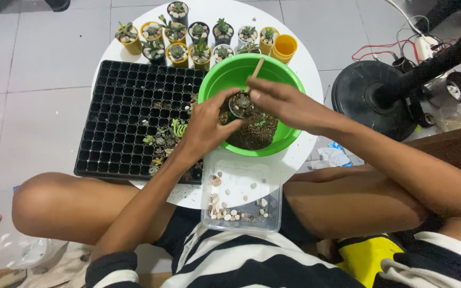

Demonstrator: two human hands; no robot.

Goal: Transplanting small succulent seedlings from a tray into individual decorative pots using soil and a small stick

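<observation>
Head view: I sit cross-legged at a low round white table [305,69], looking straight down on my own hands.
Left hand [205,128]: curled shut around a small dark round pot [241,105], thumb and fingers gripping its side; I judge the grip is there to keep it steady and upright.
Right hand [281,101]: fingers pinched closed on a thin wooden stick [256,69], its lower end at the pot's rim and its upper end slanting up and away from me.
Pot, position: held just above the dark soil inside a bright green round plastic bowl [225,74], probably so that any spill falls back into the bowl.
Pot, appearance: filled near the rim with dark mix, a small green rosette plant in the middle; finer detail is too small to tell.
Black plastic seedling tray with many square cells [118,106]: lies to the left of the bowl, touching it; mostly bare cells, a few small green plants clustered near my left wrist.
Clear rectangular plastic box of small pale pebbles [244,194]: nearest my lap, just below the bowl, within easy reach.
Row of small yellow, dark and white pots with succulents [188,34]: far edge of the table, each topped with pale pebbles.
Empty yellow cup [285,47]: right end of that row.
</observation>
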